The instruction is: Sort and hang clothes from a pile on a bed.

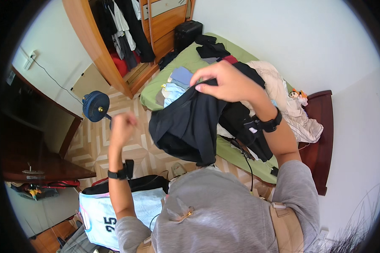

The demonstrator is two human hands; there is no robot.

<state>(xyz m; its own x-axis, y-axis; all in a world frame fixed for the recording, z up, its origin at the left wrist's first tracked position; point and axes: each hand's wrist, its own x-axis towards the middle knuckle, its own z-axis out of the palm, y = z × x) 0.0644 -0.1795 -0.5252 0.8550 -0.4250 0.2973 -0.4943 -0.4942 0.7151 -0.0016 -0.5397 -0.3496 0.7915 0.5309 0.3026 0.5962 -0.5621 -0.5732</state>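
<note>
My right hand (229, 83) pinches the upper edge of a black garment (190, 120) between thumb and fingers. The cloth hangs in the air in front of my body, its lower part loose and bunched; the exact kind of garment cannot be told. My left hand (122, 128) is raised to the left, apart from the cloth, with nothing visible in it. Blur hides how its fingers are set. Beyond the garment, folded blue clothes (181, 79) lie on the green-sheeted bed (155, 90).
A blue fan (96, 106) stands on the patterned floor (98, 158) at left. Dark clothes (213, 50) and a beige quilt (267, 72) cover parts of the bed. Beyond are an open wardrobe (98, 60) and a black suitcase (187, 33). A light-blue jersey (95, 218) lies near my left elbow.
</note>
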